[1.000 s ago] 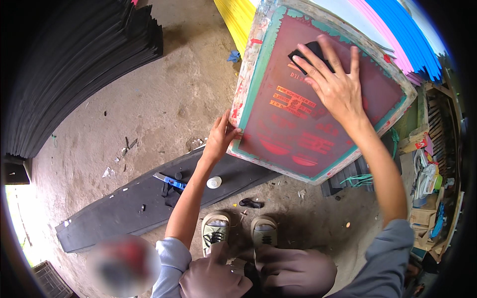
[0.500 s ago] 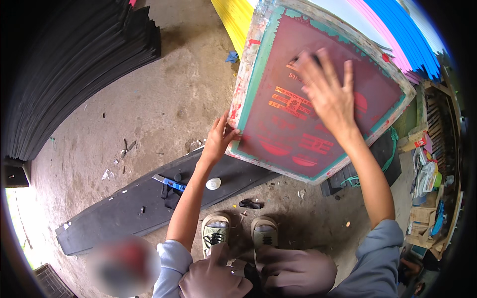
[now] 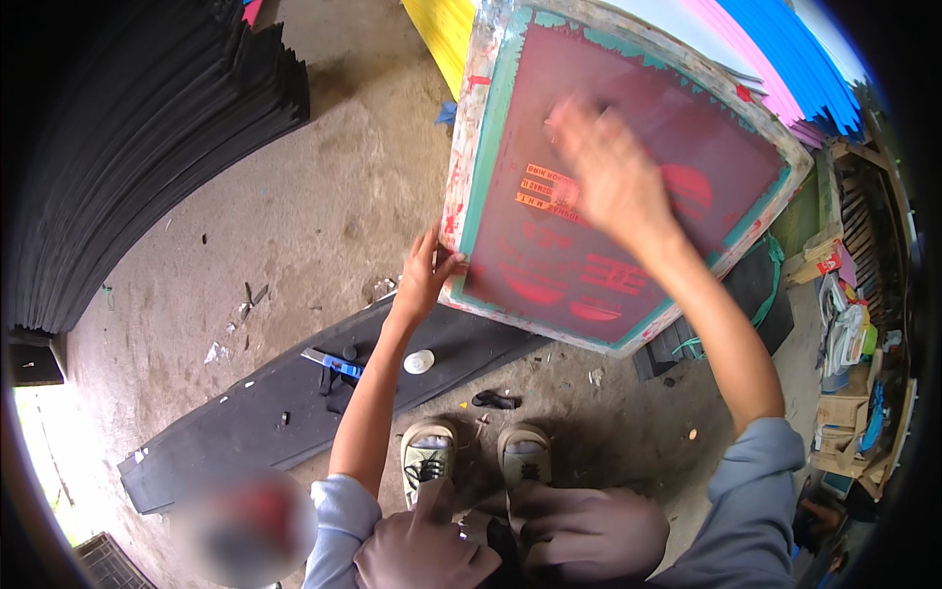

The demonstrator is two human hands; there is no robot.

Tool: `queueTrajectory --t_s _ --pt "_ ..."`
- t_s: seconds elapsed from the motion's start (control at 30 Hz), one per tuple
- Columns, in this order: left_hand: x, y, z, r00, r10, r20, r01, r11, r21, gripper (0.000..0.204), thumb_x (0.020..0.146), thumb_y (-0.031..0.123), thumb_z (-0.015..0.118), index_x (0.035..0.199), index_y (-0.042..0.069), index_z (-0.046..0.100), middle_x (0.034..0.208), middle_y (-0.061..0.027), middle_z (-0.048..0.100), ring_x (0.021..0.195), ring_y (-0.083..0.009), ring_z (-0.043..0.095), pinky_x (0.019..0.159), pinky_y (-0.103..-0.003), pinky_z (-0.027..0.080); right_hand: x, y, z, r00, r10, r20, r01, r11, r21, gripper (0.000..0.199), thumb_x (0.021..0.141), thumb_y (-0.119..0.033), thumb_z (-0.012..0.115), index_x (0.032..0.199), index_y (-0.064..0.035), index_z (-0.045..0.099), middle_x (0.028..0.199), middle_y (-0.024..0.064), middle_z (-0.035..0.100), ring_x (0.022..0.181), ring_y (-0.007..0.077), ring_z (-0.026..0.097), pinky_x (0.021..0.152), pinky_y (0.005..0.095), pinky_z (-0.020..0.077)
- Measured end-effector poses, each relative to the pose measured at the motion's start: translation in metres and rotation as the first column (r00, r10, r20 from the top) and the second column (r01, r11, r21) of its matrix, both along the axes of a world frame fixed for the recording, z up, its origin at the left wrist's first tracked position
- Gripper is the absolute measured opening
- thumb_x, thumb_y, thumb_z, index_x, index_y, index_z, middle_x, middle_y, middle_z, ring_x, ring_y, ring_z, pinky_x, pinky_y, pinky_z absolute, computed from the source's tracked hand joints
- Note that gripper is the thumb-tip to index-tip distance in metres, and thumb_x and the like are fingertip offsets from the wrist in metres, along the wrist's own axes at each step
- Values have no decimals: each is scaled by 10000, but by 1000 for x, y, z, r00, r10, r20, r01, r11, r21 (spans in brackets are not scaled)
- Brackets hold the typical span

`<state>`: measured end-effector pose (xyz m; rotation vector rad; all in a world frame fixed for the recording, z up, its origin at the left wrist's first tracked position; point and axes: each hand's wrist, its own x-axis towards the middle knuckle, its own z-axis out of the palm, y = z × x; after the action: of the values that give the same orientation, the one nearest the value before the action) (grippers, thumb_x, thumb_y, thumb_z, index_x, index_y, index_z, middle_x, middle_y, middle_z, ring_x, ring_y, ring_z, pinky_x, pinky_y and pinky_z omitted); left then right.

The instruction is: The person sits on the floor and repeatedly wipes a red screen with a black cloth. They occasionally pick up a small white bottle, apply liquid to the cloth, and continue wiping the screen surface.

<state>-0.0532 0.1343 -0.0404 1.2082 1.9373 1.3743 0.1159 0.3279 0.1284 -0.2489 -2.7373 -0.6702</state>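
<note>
A large screen printing frame (image 3: 471,118) stands tilted in front of me, its dark red mesh bordered in green and its rim stained with paint. Several orange strips (image 3: 546,203) and reddish printed shapes show on the mesh. My left hand (image 3: 425,275) grips the frame's lower left edge, thumb on the front. My right hand (image 3: 620,182) is over the mesh above the strips, its fingers smeared by motion. Whether it holds anything small is hidden by the blur.
A long black sheet (image 3: 235,427) lies on the floor, bearing a blue cutter knife (image 3: 332,363) and a white round object (image 3: 419,361). Black sheets (image 3: 196,137) are stacked at left; yellow (image 3: 442,39), pink (image 3: 751,59) and blue (image 3: 805,69) ones beyond the frame. Cluttered shelving (image 3: 849,363) stands right.
My right hand has swept left across the mesh, its spread fingers now blurred and closer together. The frame appears slightly further left and up in view. My left hand keeps its hold.
</note>
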Motion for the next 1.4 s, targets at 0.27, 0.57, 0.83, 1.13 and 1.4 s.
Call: queueTrajectory --t_s 0.27,0.57,0.83,1.13,1.4 --pt "2 3 -5 1000 -16 -19 17 998 55 609 840 184 642 1357 27 360 1024 -185 534 889 -277 588 795 -372 468 21 -45 -51 958 -93 273 68 993 97 826 833 -569 448 1433 -50 220 1513 87 170 1405 215 124 1137 398 121" --pt "4 8 -6 991 -52 127 52 999 2 598 856 105 619 1371 15 330 1053 -161 552 863 -211 632 725 -325 518 14 -20 -16 862 -389 -326 372 921 -116 875 825 -569 472 1423 6 191 1499 131 190 1398 259 143 1129 400 149" --pt "-5 2 -11 986 -44 159 43 999 13 621 843 112 641 1372 10 331 1064 -162 515 858 -201 604 719 -325 505 19 -24 -22 965 -242 -101 236 969 -67 865 819 -611 420 1431 -36 213 1507 85 186 1401 210 131 1147 368 90" --pt "-9 2 -18 998 -62 -16 63 997 52 505 874 71 588 1323 10 365 946 -129 629 790 -179 653 694 -298 512 33 -47 -53 945 -306 -120 287 946 -154 859 775 -573 521 1417 -58 273 1494 52 236 1389 169 182 1138 382 129" --pt "0 6 -13 998 -55 38 51 994 94 559 871 82 594 1364 33 334 949 -127 619 810 -177 656 691 -297 511 37 -29 -19 971 -200 -132 188 977 -97 766 791 -461 558 1401 -66 315 1464 32 305 1357 158 262 1124 365 203"
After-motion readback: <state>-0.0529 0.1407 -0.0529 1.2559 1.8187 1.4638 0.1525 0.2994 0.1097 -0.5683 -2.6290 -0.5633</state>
